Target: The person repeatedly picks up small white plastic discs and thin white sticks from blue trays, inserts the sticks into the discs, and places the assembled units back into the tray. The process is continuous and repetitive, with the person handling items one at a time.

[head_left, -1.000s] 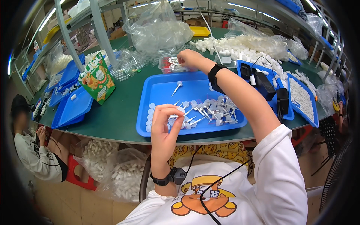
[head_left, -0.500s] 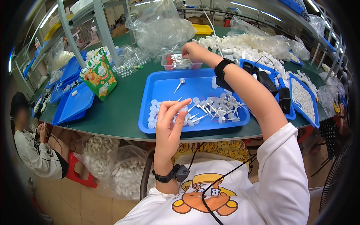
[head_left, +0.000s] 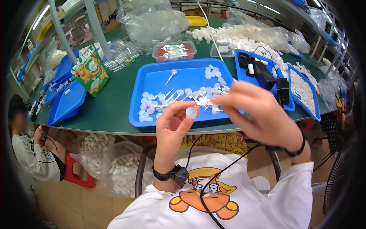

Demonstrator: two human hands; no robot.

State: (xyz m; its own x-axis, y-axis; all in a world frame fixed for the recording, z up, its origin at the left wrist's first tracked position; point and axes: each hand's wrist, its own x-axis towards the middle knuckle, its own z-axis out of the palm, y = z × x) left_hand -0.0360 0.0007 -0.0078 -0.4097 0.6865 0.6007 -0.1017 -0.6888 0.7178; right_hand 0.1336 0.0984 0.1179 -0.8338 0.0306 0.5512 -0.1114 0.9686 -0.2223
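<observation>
Between the thumb and fingers of my left hand (head_left: 173,124) is a small round translucent white disc (head_left: 191,112), held just in front of the near edge of the blue tray (head_left: 156,70). Level with it, my right hand (head_left: 259,112) is smeared by motion, its fingertips drawn together and pointing at the disc. Whatever sits in those fingertips blends into the white parts behind. Loose discs (head_left: 145,108) lie in the tray, beside a heap of discs with thin white stems (head_left: 206,93). One stemmed disc (head_left: 174,72) lies apart toward the back.
Behind the tray stands a clear box (head_left: 156,54) of white sticks. A green snack bag (head_left: 91,70) stands to the left. Another blue tray (head_left: 238,57) holds black devices at right, near a tray of small white pieces (head_left: 303,91). A person (head_left: 32,149) sits at far left.
My right hand has come back from the clear box to beside my left hand. A disc now shows in my left fingers. The whole view has shifted slightly.
</observation>
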